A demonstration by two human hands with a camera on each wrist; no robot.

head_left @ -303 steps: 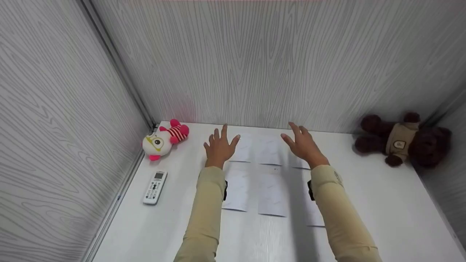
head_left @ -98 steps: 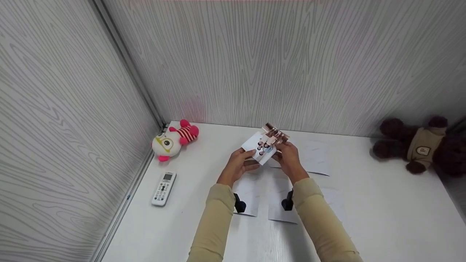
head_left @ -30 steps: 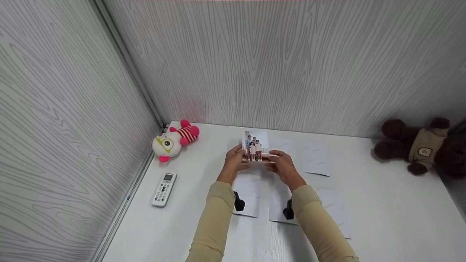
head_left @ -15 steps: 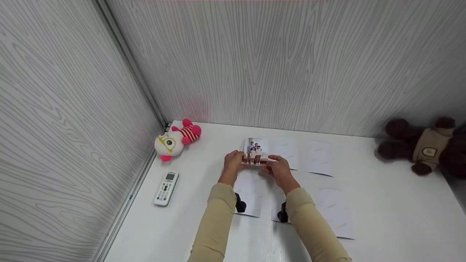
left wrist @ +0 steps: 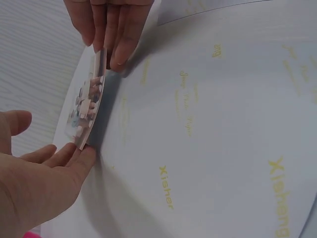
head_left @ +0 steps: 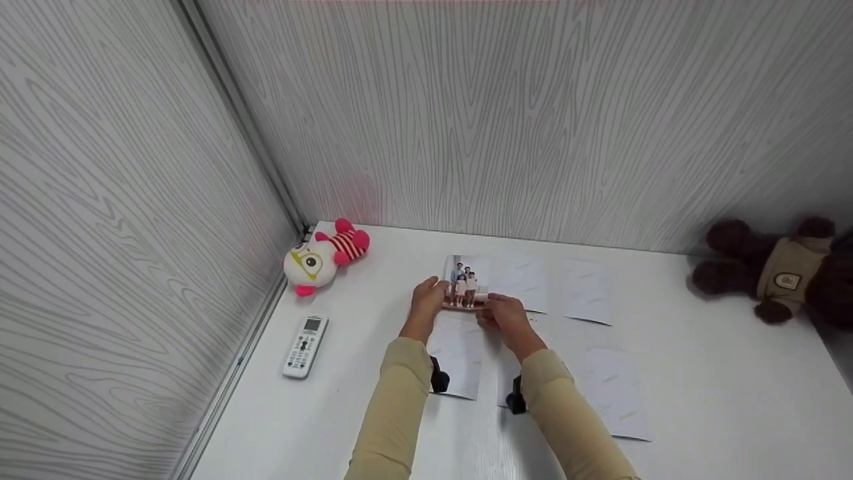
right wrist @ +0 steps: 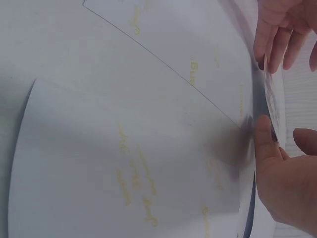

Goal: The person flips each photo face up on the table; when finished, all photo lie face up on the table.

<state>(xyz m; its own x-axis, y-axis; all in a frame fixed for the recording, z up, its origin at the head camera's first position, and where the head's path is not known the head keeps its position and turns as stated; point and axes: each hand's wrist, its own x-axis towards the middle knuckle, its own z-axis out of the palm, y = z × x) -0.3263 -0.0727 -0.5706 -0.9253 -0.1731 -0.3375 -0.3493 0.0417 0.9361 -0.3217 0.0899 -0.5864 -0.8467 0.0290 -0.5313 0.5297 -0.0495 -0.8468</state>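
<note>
A photo (head_left: pixel 466 280) of several people is held face up at the back middle of the table. My left hand (head_left: pixel 426 303) holds its left edge near the lower corner, thumb above and fingers below. At its right lower corner my right hand (head_left: pixel 508 319) grips it. In the left wrist view the photo (left wrist: pixel 88 106) stands tilted between both hands, close above the white surface. In the right wrist view it shows nearly edge-on. White sheets of photo paper with faint yellow lettering lie around, among them one sheet (head_left: pixel 456 360) just in front.
More sheets lie to the right, such as one at the back (head_left: pixel 586 290) and one nearer (head_left: pixel 616 393). At left are a pink and white plush toy (head_left: pixel 325 257) and a white remote control (head_left: pixel 306 347). A brown teddy bear (head_left: pixel 780 270) lies at far right. Panels rise behind and left.
Ten seconds ago both hands were spread and apart above the sheets. Later they held the photo slanted, then straightened it. In the last second they have lowered it towards the table.
</note>
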